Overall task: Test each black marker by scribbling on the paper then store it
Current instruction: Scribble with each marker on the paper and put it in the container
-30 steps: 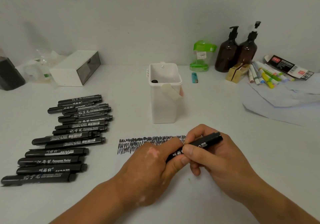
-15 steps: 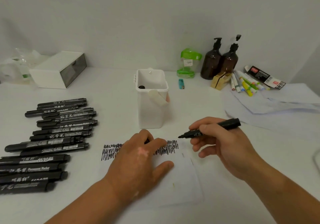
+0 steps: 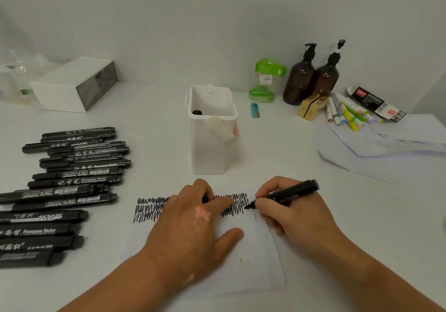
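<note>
Right hand (image 3: 289, 217) pinches uncapped black marker (image 3: 290, 193), tip on paper (image 3: 253, 263) at right end of scribble band (image 3: 237, 205). Left hand (image 3: 190, 227) flat on paper, fingers straight. White bin (image 3: 210, 152) just behind paper; capped markers (image 3: 72, 166) lie left of it.

Left hand (image 3: 193, 224) hides the scribbles' (image 3: 149, 211) middle; nearest markers (image 3: 36, 217) run off the left edge
</note>
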